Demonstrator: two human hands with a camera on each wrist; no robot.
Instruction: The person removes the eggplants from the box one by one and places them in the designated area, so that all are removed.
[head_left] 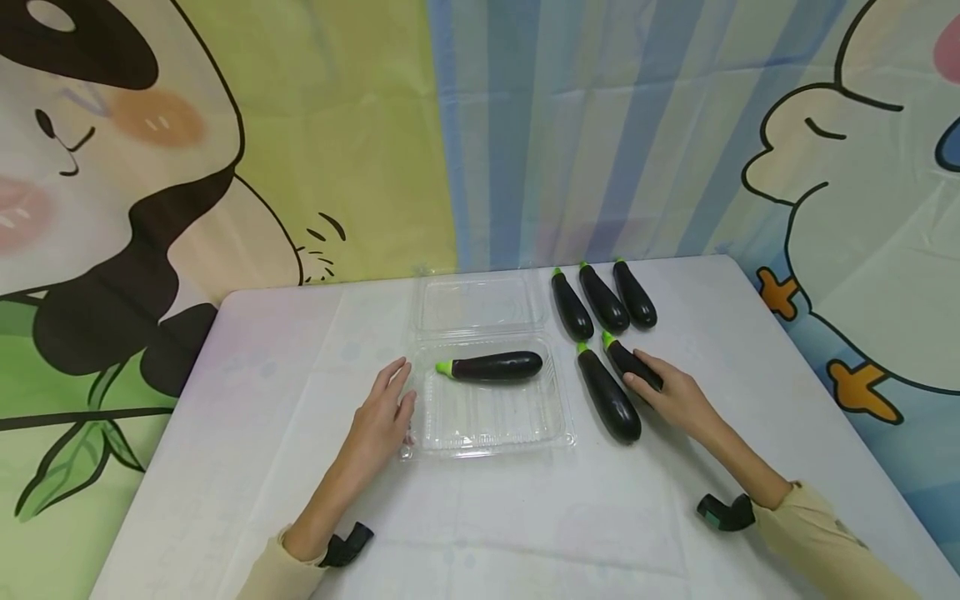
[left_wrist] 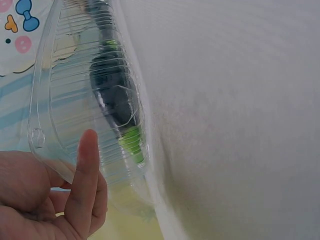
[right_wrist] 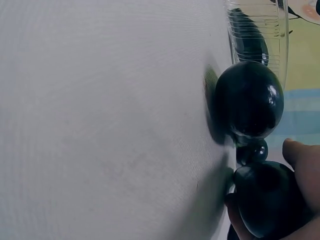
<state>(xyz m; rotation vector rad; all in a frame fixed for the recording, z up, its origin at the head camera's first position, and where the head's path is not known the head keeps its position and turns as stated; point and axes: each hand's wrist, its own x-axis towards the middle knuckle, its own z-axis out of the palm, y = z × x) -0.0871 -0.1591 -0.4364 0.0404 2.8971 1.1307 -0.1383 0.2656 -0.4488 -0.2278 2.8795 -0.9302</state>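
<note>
A clear plastic clamshell container (head_left: 491,425) lies with its lid (head_left: 480,304) folded back, and one eggplant (head_left: 498,366) rests crosswise inside its base. My left hand (head_left: 382,417) is at the container's left edge, fingers loosely extended; in the left wrist view the fingers (left_wrist: 86,170) overlap the clear wall, and I cannot tell how firmly they touch. My right hand (head_left: 675,396) grips an eggplant (head_left: 630,360) by its thick end, thumb and fingers around it in the right wrist view (right_wrist: 265,195). Just left of it, another eggplant (head_left: 609,396) lies on the table.
Three more eggplants (head_left: 603,297) lie side by side at the back of the white-covered table (head_left: 525,517), right of the lid. A cartoon-printed curtain (head_left: 360,142) hangs behind the table. Dark wrist devices (head_left: 726,512) are worn at both sleeves.
</note>
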